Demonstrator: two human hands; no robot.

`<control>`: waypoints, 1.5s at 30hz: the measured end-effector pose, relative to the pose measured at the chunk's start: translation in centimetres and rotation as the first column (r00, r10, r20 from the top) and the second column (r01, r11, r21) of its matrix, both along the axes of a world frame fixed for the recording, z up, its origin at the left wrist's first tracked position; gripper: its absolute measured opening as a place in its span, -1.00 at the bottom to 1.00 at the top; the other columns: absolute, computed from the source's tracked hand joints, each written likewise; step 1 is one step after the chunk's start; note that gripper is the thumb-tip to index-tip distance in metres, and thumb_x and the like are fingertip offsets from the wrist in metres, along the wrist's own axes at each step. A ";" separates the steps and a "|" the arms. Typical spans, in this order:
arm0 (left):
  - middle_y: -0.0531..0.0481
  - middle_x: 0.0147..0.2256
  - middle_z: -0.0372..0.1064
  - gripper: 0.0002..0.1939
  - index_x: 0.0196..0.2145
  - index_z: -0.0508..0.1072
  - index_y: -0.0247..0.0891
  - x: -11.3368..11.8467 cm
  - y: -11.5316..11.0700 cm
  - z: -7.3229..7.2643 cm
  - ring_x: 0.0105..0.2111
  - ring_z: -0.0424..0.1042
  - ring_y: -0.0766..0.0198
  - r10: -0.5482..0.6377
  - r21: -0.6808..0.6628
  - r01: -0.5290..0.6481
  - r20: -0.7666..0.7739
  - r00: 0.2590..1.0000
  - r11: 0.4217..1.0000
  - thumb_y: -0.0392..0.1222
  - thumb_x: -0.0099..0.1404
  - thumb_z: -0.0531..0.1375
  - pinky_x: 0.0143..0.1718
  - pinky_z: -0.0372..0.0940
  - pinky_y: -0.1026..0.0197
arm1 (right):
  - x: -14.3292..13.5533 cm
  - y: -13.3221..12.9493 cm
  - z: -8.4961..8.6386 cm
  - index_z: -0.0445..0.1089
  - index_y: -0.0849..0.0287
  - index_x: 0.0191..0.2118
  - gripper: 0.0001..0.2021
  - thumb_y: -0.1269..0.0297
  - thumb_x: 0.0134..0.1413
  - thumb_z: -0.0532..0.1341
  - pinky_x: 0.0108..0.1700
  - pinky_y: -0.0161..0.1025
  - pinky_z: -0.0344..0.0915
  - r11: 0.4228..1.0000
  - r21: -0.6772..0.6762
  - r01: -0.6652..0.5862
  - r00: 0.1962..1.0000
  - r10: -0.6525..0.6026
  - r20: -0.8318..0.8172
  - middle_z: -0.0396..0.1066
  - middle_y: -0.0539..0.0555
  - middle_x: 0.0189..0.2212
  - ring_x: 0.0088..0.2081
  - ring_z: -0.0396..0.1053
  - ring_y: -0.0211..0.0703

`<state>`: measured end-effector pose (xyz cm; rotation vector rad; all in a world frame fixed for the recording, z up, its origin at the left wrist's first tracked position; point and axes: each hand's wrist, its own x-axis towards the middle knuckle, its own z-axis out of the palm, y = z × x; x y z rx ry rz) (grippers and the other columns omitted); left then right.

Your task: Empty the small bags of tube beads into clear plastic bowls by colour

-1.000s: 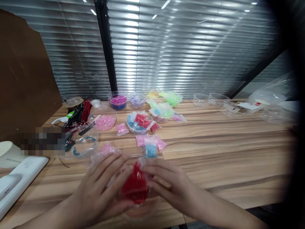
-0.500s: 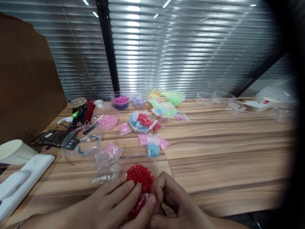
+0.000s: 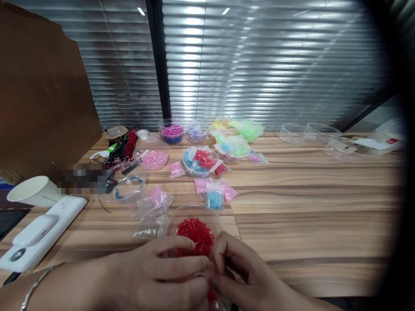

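A small clear zip bag of red tube beads (image 3: 212, 296) is between my two hands at the bottom of the head view, mostly hidden by fingers. My left hand (image 3: 165, 274) pinches it from the left, with the index finger lying across the front of a bowl. My right hand (image 3: 241, 272) has its thumb and curled fingers closed on the bag's right side, close to the left fingertips. Just beyond both hands stands a clear round bowl (image 3: 192, 206), with loose red tube beads (image 3: 197, 233) heaped in it.
Empty clear bags (image 3: 147, 229) lie left of the bowl. Behind are pink and blue bead bags (image 3: 214, 199), a bowl with blue and red bags (image 3: 200, 172) and a tub of pink beads (image 3: 154, 159). A white power strip (image 3: 61, 216) and paper cup (image 3: 34, 190) stand left.
My left hand has turned and shifted right, its fingers now covering more of the bag. The right hand keeps its pinch. The whole view has swung slightly left.
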<state>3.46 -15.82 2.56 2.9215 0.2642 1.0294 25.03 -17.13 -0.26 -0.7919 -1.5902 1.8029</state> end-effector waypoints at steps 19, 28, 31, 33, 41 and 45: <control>-0.21 -0.18 0.50 -0.72 -0.12 0.39 -0.51 0.2 1.7 -1.7 -0.12 0.47 0.18 0.227 0.175 -0.228 0.024 0.974 0.958 -0.25 0.26 0.23 -0.02 0.43 0.18 | -0.7 1.1 -1.5 0.23 0.01 -0.10 -0.82 0.43 0.24 0.10 -0.37 -0.40 0.34 0.859 0.442 0.258 0.953 -0.302 0.031 0.30 -0.03 -0.32 -0.36 0.34 -0.33; -0.29 -0.12 0.47 -0.69 -0.05 0.34 -0.48 0.6 1.9 -1.8 -0.07 0.46 0.13 0.229 0.052 -0.231 0.042 0.973 0.972 -0.23 0.31 0.20 -0.01 0.42 0.15 | -0.2 1.3 -0.9 0.21 -0.03 0.02 -0.74 0.43 0.28 0.06 -0.12 -0.29 0.36 0.807 0.535 0.250 0.940 -0.335 0.066 0.33 0.01 -0.22 -0.19 0.37 -0.27; -0.25 -0.04 0.42 -0.53 0.05 0.25 -0.38 -0.1 2.1 -1.8 0.00 0.42 0.18 0.220 -0.231 -0.188 0.123 0.968 0.955 -0.24 0.24 0.28 0.00 0.41 0.23 | 0.1 1.4 -0.7 0.05 -0.07 0.18 -0.56 0.28 0.24 0.17 0.07 -0.20 0.29 0.800 0.570 0.189 0.943 -0.310 0.122 0.28 0.08 0.02 0.04 0.30 -0.18; -0.18 -0.01 0.40 -0.47 0.08 0.23 -0.29 -0.4 2.2 -1.6 0.01 0.42 0.20 0.219 -0.391 -0.146 0.147 0.965 0.909 -0.24 0.20 0.32 -0.01 0.41 0.25 | -0.1 1.5 -0.7 -0.06 -0.05 0.24 -0.25 0.09 0.02 0.35 0.13 -0.16 0.26 0.798 0.594 0.105 0.961 -0.236 0.147 0.18 0.14 0.14 0.15 0.22 -0.06; -0.09 -0.01 0.40 -0.39 0.13 0.21 -0.16 -0.1 1.9 -1.3 -0.05 0.44 0.16 0.111 -0.574 0.021 0.193 0.975 0.818 -0.19 0.17 0.34 -0.01 0.42 0.19 | -0.6 1.2 -1.1 0.05 0.16 0.18 -0.39 0.38 0.02 0.27 0.22 -0.08 0.18 0.771 0.636 -0.023 0.936 -0.207 0.285 0.19 0.23 0.16 0.19 0.17 -0.01; -0.09 -0.06 0.44 -0.40 0.12 0.21 -0.13 -0.7 1.9 -1.7 -0.12 0.49 0.20 0.190 -0.620 -0.089 0.099 0.977 0.779 -0.20 0.18 0.33 -0.11 0.44 0.21 | 0.9 1.1 -0.9 0.16 0.10 0.15 -0.49 0.44 0.07 0.20 0.18 -0.13 0.23 0.735 0.674 -0.071 0.886 -0.264 0.382 0.25 0.16 0.11 0.17 0.21 -0.07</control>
